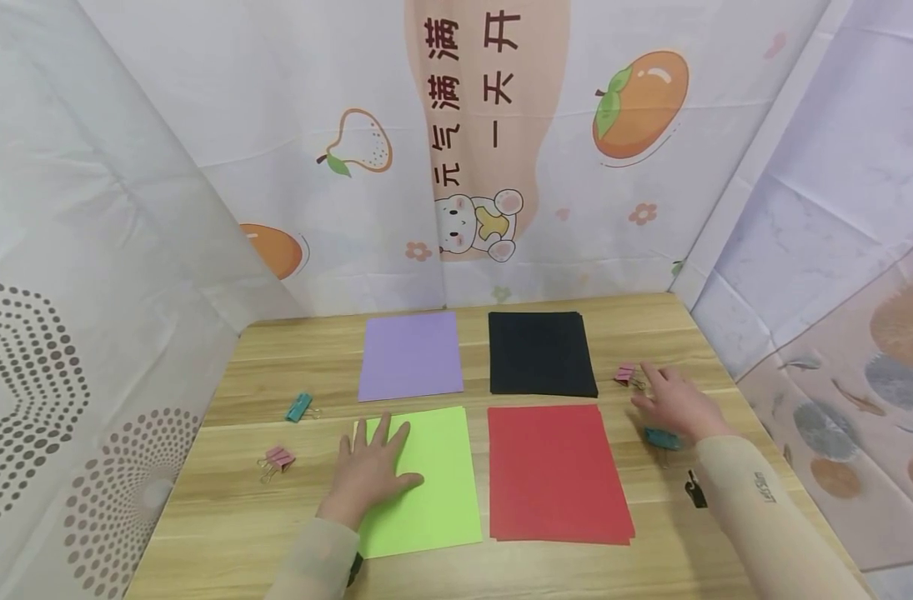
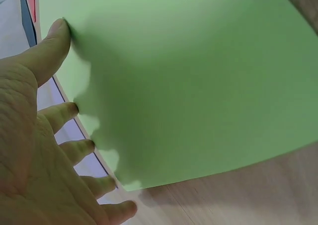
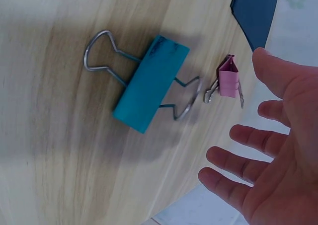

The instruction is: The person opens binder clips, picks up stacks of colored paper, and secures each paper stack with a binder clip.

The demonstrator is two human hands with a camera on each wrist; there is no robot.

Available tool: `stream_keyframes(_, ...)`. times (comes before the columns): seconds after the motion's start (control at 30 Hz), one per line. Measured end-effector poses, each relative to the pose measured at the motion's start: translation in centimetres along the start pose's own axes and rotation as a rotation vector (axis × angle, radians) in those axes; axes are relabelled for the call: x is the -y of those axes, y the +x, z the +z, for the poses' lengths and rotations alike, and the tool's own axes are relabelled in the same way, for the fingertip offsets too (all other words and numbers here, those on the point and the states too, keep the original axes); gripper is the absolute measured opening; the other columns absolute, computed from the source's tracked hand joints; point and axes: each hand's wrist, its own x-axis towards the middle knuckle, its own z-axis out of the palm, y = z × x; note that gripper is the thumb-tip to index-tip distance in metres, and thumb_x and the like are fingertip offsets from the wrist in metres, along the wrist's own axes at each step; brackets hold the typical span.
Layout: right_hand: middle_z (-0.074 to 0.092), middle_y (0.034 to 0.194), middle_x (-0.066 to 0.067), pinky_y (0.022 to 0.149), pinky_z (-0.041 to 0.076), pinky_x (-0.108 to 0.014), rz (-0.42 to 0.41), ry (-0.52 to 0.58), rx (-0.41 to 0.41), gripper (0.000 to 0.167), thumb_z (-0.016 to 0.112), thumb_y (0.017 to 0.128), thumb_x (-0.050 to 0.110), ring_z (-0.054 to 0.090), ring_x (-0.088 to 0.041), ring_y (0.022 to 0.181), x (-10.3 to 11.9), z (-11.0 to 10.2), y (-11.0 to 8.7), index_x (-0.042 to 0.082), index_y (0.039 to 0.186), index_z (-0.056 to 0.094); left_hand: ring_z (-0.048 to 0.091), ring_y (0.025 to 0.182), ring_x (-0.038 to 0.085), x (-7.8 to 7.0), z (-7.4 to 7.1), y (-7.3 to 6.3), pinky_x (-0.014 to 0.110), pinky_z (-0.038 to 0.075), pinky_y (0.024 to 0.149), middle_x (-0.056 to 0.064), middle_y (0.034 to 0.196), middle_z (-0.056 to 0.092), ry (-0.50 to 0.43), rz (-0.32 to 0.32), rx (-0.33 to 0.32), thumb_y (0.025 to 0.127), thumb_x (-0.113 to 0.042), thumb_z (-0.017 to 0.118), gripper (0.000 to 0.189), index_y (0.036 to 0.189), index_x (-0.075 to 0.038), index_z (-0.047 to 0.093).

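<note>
My left hand (image 1: 370,471) rests with spread fingers on the upper left part of a bright green sheet stack (image 1: 433,508); in the left wrist view its fingertips lie along the green sheet's (image 2: 198,86) edge. Holding nothing, my right hand (image 1: 679,402) reaches over the table's right side. Close by its fingertips lies a pink binder clip (image 1: 625,374) with silver wire handles. Just below that hand is a larger teal binder clip (image 1: 662,438), shown lying flat with both handles spread in the right wrist view. A black binder clip (image 1: 695,489) sits beside the right sleeve.
Purple paper (image 1: 412,357), black paper (image 1: 542,353) and red paper (image 1: 557,473) lie in stacks around the green one. Left of them are a teal clip (image 1: 298,407) and a pink clip (image 1: 279,458). A black clip (image 1: 355,568) shows partly behind the left sleeve. Curtains border the wooden table.
</note>
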Motion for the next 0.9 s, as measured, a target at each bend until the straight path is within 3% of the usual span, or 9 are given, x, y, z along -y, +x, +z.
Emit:
stream_keyframes(0.4,0.041,0.138,-0.042,0.086,0.048,-0.072,-0.015,-0.006,0.038,0.069,0.061,0.101,0.036,0.055,-0.060,0.117,-0.8,0.7,0.6,-0.001,0.152,0.032,0.016,0.148,0.060,0.0,0.1,0.0,0.079,0.019,0.111,0.019,0.167,0.025,-0.051,-0.013,0.001,0.082,-0.062,0.076,0.093,0.157,-0.019,0.042)
stream_keyframes(0.9,0.036,0.146,-0.044,0.100,0.042,-0.072,-0.030,0.010,0.066,0.071,0.061,0.101,0.031,0.045,-0.062,0.127,-1.0,1.2,1.4,-0.009,0.151,0.031,0.017,0.148,0.059,0.1,0.4,0.3,0.078,0.020,0.111,0.019,0.167,0.024,-0.028,-0.011,0.000,0.083,-0.063,0.074,0.092,0.157,-0.019,0.041)
